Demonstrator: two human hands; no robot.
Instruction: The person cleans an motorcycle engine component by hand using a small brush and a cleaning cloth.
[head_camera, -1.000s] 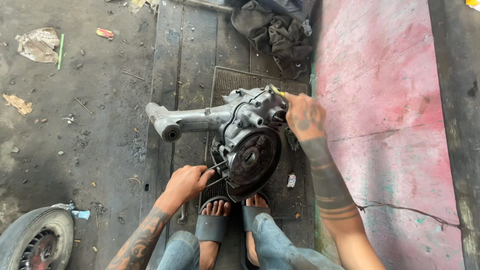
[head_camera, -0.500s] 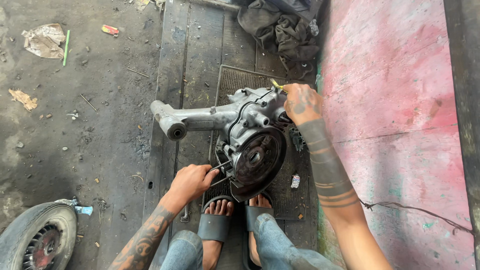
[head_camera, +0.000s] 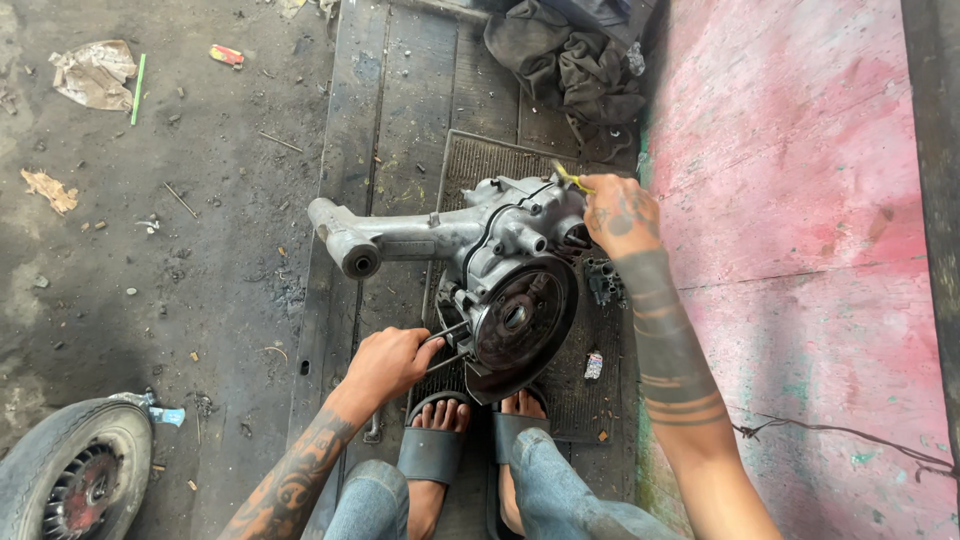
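Fingers (head_camera: 418, 352) of the left hand (head_camera: 385, 362) are curled shut around the two thin studs (head_camera: 450, 345) that stick out of the engine casing (head_camera: 500, 270) low on its left side; right hand (head_camera: 620, 212) is closed on the casing's top right edge, pinching a small yellow piece (head_camera: 568, 178) there, exact fingertip contact hidden behind the knuckles. Casing sits on a dark ribbed mat (head_camera: 480, 165) on the metal ramp (head_camera: 400, 90), just ahead of the sandalled feet (head_camera: 470, 440). Key relation: long axis runs from the grey arm with its round bush (head_camera: 358, 262) at far left across to the round dark cover (head_camera: 522, 322) at right and near; the bulk of the weight lies between the two hands, up and right of the left hand, down and left of the right. Both hands are already on it, left nearer the studs and cover, right nearer the top housing. Small loose part (head_camera: 603, 280) lies just beside the casing under the right wrist. Rags (head_camera: 570, 60) well ahead, wheel (head_camera: 70, 465) well off to the left. Versus a second ago: the grips match, the left hand sits on the same studs, casing pose looks unchanged; only the camera framing has shifted slightly
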